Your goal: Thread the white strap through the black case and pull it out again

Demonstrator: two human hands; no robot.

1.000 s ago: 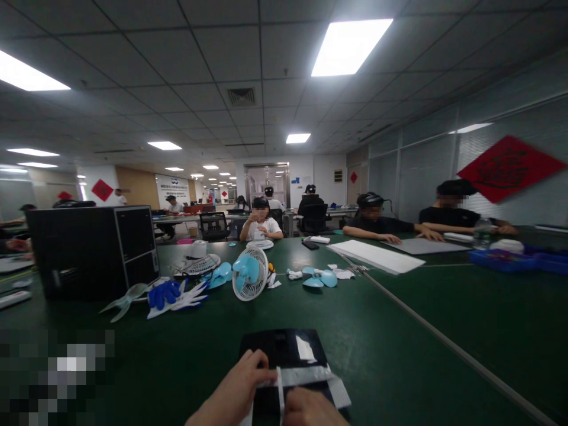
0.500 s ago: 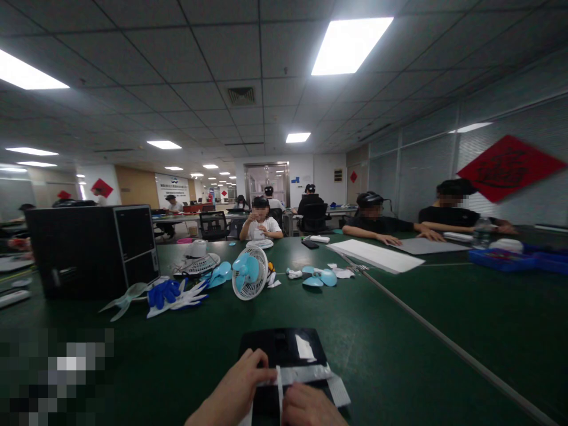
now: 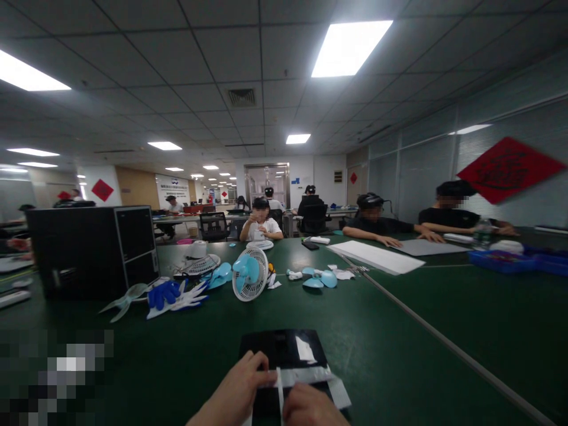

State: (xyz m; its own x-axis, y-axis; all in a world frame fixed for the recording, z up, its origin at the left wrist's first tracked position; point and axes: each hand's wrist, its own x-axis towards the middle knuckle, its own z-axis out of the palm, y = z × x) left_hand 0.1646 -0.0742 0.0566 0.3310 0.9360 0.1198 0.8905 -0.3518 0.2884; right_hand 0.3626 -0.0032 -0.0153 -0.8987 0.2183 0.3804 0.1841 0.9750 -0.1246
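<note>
Where the green counter [image 3: 412, 355] is extended beneath the left grip [image 3: 244, 378] and the right grip [image 3: 310, 405], a black computer case [image 3: 80, 254] is stood well forward and to the left of the left grip. A white sheet [image 3: 379, 256] is laid flat, well forward and to the right of the right grip. A glossy black panel [image 3: 265, 342] is positioned beneath both grips, with its far edge exposed ahead of them. A round white fan guard [image 3: 258, 286] with light-blue blades [image 3: 245, 271] is rested at a tilt, well forward of the left grip. Blue-and-white gloves [image 3: 165, 294] are laid forward and to the left of the left grip. A white band [image 3: 306, 375] is run crosswise over the panel, just ahead of the right grip. A narrow white strip [image 3: 280, 393] is set lengthwise, between the two grips. The left grip is bent, with one fingertip placed against the left side of the strip; the right grip is curled narrow, close to the strip. Whether anything is pinched cannot be told; the finger undersides are hidden.
</note>
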